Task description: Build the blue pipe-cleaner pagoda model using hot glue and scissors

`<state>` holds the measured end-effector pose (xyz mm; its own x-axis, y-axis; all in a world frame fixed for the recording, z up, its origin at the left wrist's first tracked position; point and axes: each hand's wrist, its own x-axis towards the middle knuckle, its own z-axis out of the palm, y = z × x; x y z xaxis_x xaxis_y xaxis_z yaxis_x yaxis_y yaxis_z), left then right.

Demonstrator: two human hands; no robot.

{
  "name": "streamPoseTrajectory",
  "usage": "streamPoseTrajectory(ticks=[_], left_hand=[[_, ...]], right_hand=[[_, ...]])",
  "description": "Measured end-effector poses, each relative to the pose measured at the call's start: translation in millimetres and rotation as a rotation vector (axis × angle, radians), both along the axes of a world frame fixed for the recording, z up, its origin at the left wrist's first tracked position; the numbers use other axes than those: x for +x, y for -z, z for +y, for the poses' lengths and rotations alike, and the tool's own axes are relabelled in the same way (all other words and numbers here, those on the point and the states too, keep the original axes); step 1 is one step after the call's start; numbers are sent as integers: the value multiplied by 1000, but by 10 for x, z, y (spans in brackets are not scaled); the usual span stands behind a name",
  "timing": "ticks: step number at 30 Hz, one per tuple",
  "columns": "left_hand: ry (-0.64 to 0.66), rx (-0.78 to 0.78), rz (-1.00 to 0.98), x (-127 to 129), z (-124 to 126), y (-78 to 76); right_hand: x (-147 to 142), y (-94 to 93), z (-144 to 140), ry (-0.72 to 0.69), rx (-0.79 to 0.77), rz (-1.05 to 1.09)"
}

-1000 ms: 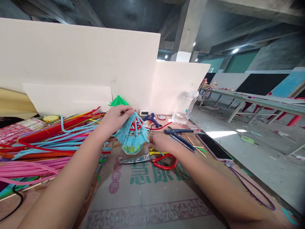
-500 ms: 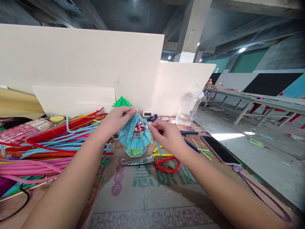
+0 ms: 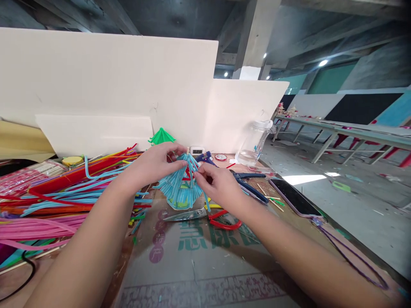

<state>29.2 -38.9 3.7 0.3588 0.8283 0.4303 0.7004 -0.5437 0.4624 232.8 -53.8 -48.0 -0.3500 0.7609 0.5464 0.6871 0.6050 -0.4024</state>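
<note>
Blue pipe-cleaner roof [image 3: 180, 188] on bench [image 3: 199, 261], mostly covered, red frame showing. Left hand [image 3: 154, 164] pinching apex; right hand [image 3: 218, 185] gripping one blue strand. Scissors [image 3: 205, 216] just beside.

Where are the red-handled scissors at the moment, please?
In the head view, the red-handled metal scissors lie flat on the printed cardboard sheet, just in front of the blue pipe-cleaner model and under the right hand.
</note>
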Motion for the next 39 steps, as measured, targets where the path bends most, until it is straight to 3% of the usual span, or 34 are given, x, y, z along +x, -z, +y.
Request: streamPoseTrajectory(ticks=[14, 22, 26, 32, 39], left_hand=[[21, 4, 8, 44, -5, 18], [58, 28, 32, 63, -15, 11], [54, 28, 35, 66, -23, 3], [3, 82, 46, 130, -42, 14], [-65, 140, 62, 200, -59, 50]], right_hand=[[-58, 102, -84, 120, 259, -171], [-93, 103, -77, 191, 238, -178], [-93, 129, -69, 207, 300, -187], [-113, 143, -63, 212, 372, -224], [-169, 93, -87, 179, 303, -269]])
